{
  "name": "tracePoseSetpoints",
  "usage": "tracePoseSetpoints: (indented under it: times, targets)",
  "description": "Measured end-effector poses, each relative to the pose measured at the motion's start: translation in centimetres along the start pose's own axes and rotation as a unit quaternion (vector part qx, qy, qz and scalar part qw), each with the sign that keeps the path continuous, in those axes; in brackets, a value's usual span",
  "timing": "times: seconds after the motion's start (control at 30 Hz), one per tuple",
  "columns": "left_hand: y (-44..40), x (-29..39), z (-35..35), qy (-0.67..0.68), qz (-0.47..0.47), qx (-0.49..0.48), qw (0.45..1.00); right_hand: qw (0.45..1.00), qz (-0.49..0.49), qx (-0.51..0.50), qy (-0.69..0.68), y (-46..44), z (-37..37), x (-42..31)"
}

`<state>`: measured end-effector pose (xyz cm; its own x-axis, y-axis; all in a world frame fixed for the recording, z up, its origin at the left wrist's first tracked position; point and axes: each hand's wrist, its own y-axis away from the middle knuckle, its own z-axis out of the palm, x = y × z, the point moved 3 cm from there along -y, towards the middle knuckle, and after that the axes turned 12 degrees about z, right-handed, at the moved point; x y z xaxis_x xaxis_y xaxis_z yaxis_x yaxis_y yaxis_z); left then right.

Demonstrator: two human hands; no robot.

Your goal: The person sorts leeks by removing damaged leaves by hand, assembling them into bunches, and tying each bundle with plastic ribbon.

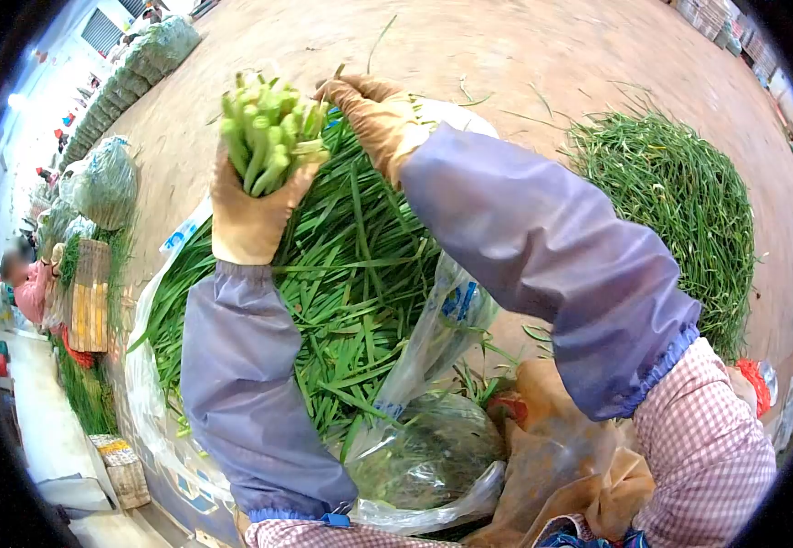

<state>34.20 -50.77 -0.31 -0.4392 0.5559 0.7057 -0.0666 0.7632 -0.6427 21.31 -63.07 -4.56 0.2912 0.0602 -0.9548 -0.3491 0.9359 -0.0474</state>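
My left hand (255, 215), in a tan glove, is wrapped round a bunch of thick pale-green stalks (264, 132), their cut ends pointing up and away from me. To its right, my gloved right hand (376, 114) has its fingers closed together. A small dark tip sticks out at the fingertips, but what they hold is hidden. Beneath both hands lies a big heap of long flat green leaves (351, 283), spread on a clear plastic sheet (145, 338). Purple sleeve covers run up both forearms.
A loose pile of thin green leaves (666, 201) lies on the floor at right. Close to me are a clear bag of greens (428, 447) and brown cloth (542, 447). At left, a person (31, 288) sits by a crate (90, 301); filled bags (109, 183) line up beyond.
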Motion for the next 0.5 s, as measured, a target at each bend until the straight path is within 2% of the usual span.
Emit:
tracePoseSetpoints:
  times: [0.03, 0.1, 0.17, 0.2, 0.3, 0.33, 0.37, 0.4, 0.43, 0.47, 0.5]
  targets:
    - [0.1, 0.2, 0.1, -0.028, 0.009, -0.007, 1.000, 0.996, 0.002, -0.009, -0.088, 1.3, 0.9, -0.6]
    - [-0.2, 0.7, 0.8, 0.013, 0.018, -0.007, 1.000, 0.965, 0.003, -0.019, -0.261, 3.5, 2.9, -1.6]
    - [-0.5, 1.6, 0.8, -0.045, 0.020, -0.001, 0.999, 0.925, 0.030, -0.022, -0.377, 4.8, 4.6, -1.4]
    - [-0.4, 1.9, 0.6, -0.075, 0.018, 0.003, 0.997, 0.920, 0.019, -0.048, -0.389, 6.0, 4.8, -2.9]
    - [0.3, 1.5, -0.8, -0.034, -0.055, 0.004, 0.998, 0.947, 0.002, -0.098, -0.307, 7.6, 5.1, -3.4]
    - [0.7, 1.1, -1.4, 0.026, -0.055, 0.033, 0.998, 0.967, -0.048, -0.125, -0.219, 8.2, 5.5, -3.8]
    - [1.2, 1.1, -2.2, 0.033, -0.083, 0.065, 0.994, 0.931, -0.055, -0.224, -0.284, 9.2, 6.0, -4.0]
    - [1.7, 0.9, -3.4, 0.037, -0.019, 0.041, 0.998, 0.935, -0.057, -0.256, -0.237, 10.3, 6.2, -4.8]
    - [2.3, 1.3, -3.6, 0.157, 0.015, 0.030, 0.987, 0.937, -0.058, -0.287, -0.188, 11.1, 6.4, -5.4]
    - [2.9, 1.7, -3.9, 0.279, 0.039, 0.013, 0.960, 0.942, -0.112, -0.310, -0.056, 10.9, 6.8, -5.1]
    - [3.4, 1.8, -3.8, 0.380, 0.024, 0.022, 0.924, 0.942, -0.196, -0.271, 0.032, 11.7, 7.6, -4.9]
